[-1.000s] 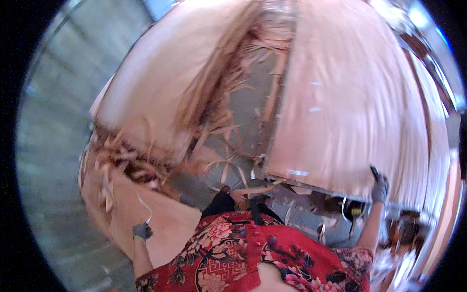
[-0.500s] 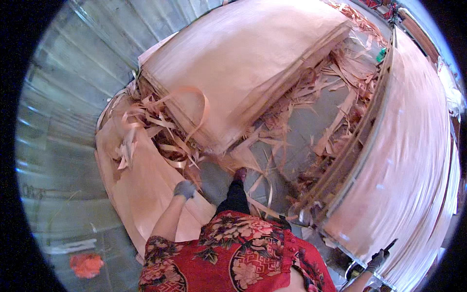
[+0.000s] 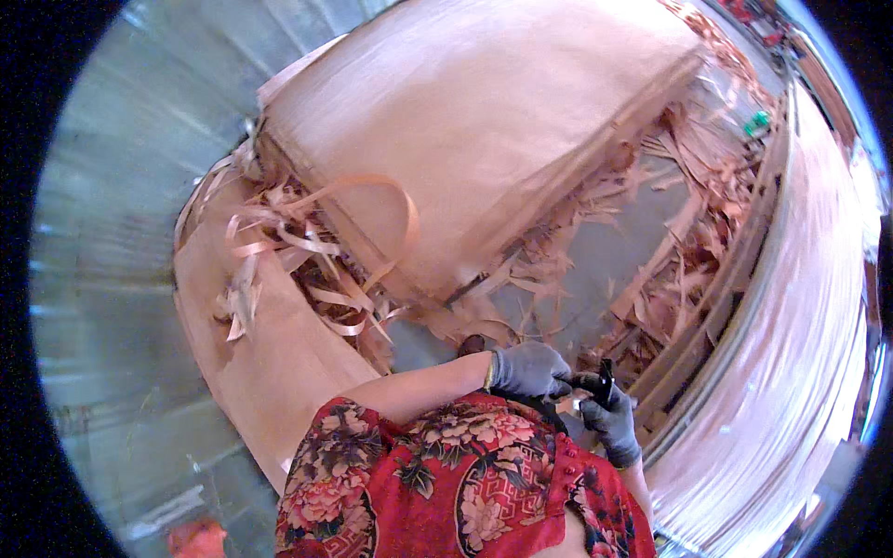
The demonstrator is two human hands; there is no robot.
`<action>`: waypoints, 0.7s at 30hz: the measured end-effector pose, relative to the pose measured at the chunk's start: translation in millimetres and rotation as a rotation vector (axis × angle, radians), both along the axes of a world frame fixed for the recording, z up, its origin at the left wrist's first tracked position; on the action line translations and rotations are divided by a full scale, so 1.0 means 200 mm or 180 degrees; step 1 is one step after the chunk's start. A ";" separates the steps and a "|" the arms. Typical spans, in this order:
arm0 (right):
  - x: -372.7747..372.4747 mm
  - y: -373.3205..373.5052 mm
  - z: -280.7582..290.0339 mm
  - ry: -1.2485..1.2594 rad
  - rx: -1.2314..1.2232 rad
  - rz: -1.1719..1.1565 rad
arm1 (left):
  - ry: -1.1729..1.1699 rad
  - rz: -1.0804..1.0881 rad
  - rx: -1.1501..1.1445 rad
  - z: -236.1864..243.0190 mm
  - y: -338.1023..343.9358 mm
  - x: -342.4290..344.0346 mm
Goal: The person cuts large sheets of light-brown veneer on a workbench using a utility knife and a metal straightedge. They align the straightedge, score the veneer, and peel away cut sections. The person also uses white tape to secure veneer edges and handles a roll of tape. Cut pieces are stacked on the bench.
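Observation:
My two hands, in grey work gloves, meet in front of my red flowered top. My right hand (image 3: 614, 426) is closed on a narrow black tool (image 3: 606, 374), its end sticking up past the fingers; its exact kind does not show. From the left, my left hand (image 3: 528, 368) reaches across with fingers bent together, right beside the tool. Whether they pinch part of it or something small cannot be made out. Close to my right hand is a tall stack of thin wood veneer sheets (image 3: 791, 344).
Ahead lies a big veneer stack (image 3: 484, 112) with ragged edges. Curled strips (image 3: 326, 270) hang at its near left corner, beside lower sheets (image 3: 270, 344). Torn scraps (image 3: 693, 251) litter the grey floor between the stacks. Translucent sheeting (image 3: 121, 251) borders the left; an orange-red thing (image 3: 197, 538) lies lower left.
My left hand has swung right, from the lower sheets to my front. My right hand has come inward and up from the right stack with the black tool, and the two hands now meet.

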State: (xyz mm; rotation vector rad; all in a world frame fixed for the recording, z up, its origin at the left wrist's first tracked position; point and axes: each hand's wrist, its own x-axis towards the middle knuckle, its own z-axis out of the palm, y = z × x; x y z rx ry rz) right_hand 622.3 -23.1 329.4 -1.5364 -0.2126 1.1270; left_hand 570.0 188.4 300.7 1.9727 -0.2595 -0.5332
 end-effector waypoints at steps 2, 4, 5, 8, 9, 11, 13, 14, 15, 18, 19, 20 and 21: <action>0.07 0.10 -0.09 0.0182 0.0126 0.0271 | 0.0124 0.0120 0.0038 0.03 0.10 0.00; 0.15 0.28 -0.08 0.0313 -0.0211 0.0486 | 0.0005 0.0453 0.0190 -0.05 0.17 -0.02; 0.19 0.35 -0.08 0.0608 -0.0214 0.0532 | -0.0053 0.0532 0.0150 -0.09 0.21 -0.02; 0.28 0.55 -0.09 0.0806 -0.0637 0.0900 | 0.0085 0.0697 0.0202 -0.14 0.34 -0.01; 0.31 0.59 -0.12 0.0813 -0.0703 0.0981 | 0.0148 0.0688 0.0211 -0.16 0.40 0.01; 0.36 0.68 -0.15 0.0812 -0.0689 0.1028 | 0.0526 0.0651 0.0012 -0.18 0.55 0.06; 0.42 0.72 -0.22 0.0803 -0.1129 0.1019 | 0.0588 0.0895 0.0324 -0.40 0.75 0.07; 0.46 0.73 -0.26 0.0782 -0.1349 0.1003 | 0.0656 0.1424 0.0210 -0.54 0.90 0.08; 0.50 0.74 -0.29 0.0888 -0.1439 0.0741 | 0.0808 0.2512 -0.0357 -0.77 1.00 0.07; 0.59 0.75 -0.36 0.0950 -0.1695 0.0328 | 0.1578 0.3783 0.2113 -1.21 1.39 0.09; 0.61 0.74 -0.39 0.0980 -0.1755 0.0170 | 0.1084 0.4348 0.2952 -1.39 1.47 0.07; 0.61 0.71 -0.44 0.1020 -0.1815 -0.0055 | 0.1422 0.4291 0.2837 -1.45 1.59 0.12; 0.61 0.68 -0.47 0.1068 -0.1870 -0.0228 | 0.1793 0.4259 0.2739 -1.49 1.72 0.16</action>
